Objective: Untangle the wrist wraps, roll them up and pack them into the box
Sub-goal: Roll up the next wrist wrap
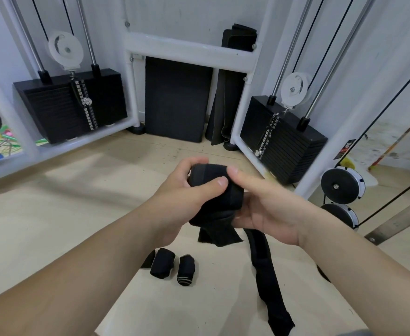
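1. two grips hold one black wrist wrap (211, 187) between them, up in the air above the pale tabletop (223, 299); most of it is wound into a thick roll.
2. left grip (184, 192) is curled round the roll, thumb pressed on its near face and fingers wrapped over the far side.
3. right grip (269, 207) pinches the same roll from the other side, one digit laid along its top and the rest tucked under it.
4. a short loose flap (219, 237) hangs just below the roll.
5. a long black strap (267, 275) comes out from under the right grip and trails across the tabletop toward the near edge.
6. two finished rolls (162, 263) (186, 270) lie side by side on the tabletop, below the left grip; a third dark piece beside them is mostly hidden by the forearm.
7. further out, two black weight stacks (70, 105) (281, 141) sit in a white frame (189, 49), and black mats (177, 98) lean on the wall between them.
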A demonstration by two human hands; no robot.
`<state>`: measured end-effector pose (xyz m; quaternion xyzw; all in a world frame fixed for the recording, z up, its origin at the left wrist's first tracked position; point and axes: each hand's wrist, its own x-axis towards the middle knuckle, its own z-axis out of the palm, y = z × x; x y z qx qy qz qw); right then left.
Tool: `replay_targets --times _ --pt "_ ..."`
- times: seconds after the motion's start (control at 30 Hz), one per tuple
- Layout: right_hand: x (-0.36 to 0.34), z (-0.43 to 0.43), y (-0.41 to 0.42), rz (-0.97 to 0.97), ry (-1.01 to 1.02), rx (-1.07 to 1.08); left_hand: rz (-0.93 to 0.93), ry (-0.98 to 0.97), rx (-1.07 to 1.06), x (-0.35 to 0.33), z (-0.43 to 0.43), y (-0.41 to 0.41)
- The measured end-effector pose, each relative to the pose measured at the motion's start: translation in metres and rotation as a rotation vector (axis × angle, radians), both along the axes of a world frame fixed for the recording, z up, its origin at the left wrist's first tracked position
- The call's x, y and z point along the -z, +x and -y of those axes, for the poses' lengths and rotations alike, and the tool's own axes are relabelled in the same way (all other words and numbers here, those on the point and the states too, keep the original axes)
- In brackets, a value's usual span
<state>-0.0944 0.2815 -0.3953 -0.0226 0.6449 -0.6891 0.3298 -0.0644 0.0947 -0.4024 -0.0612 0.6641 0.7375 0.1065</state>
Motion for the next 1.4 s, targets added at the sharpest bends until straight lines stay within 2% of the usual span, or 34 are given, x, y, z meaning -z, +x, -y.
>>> replay_targets --times 0.1,0.23,0.37,0.4,0.47,0.53,0.73,0.87,0.97,1.27,1.4 --pt "0.002 -0.001 0.001 0.043 0.073 -0.029 -0.003 0.019 0.032 0.002 -0.001 0.000" --pt "0.002 -0.002 -0.001 0.024 0.057 -0.009 0.018 0.043 -0.015 0.008 -0.004 -0.004" --pt "0.004 0.002 -0.002 -0.008 0.048 0.135 0.082 0.104 -0.085 0.009 -0.011 -0.008" --pt "0.004 0.003 -0.003 -0.005 0.012 0.177 0.114 0.093 -0.127 0.008 -0.012 -0.008" --pt "0.005 0.003 -0.006 -0.016 -0.052 0.260 0.176 -0.065 -0.216 0.011 -0.011 -0.010" --pt "0.005 0.000 -0.010 -0.037 -0.094 0.349 0.170 -0.154 -0.262 0.015 -0.010 -0.009" --pt "0.012 -0.006 -0.015 -0.040 -0.163 0.468 0.121 -0.225 -0.129 0.019 -0.011 -0.002" --pt "0.012 -0.007 -0.014 -0.034 -0.219 0.475 0.195 -0.201 -0.045 0.024 -0.011 0.001" --pt "0.014 -0.007 -0.015 -0.012 -0.250 0.483 0.200 -0.136 -0.067 0.025 -0.013 0.001" --pt "0.012 -0.006 -0.013 -0.016 -0.306 0.462 0.183 -0.205 -0.049 0.027 -0.015 0.004" --pt "0.015 0.000 -0.010 -0.044 -0.266 0.474 0.140 0.000 -0.096 0.024 -0.017 0.002"
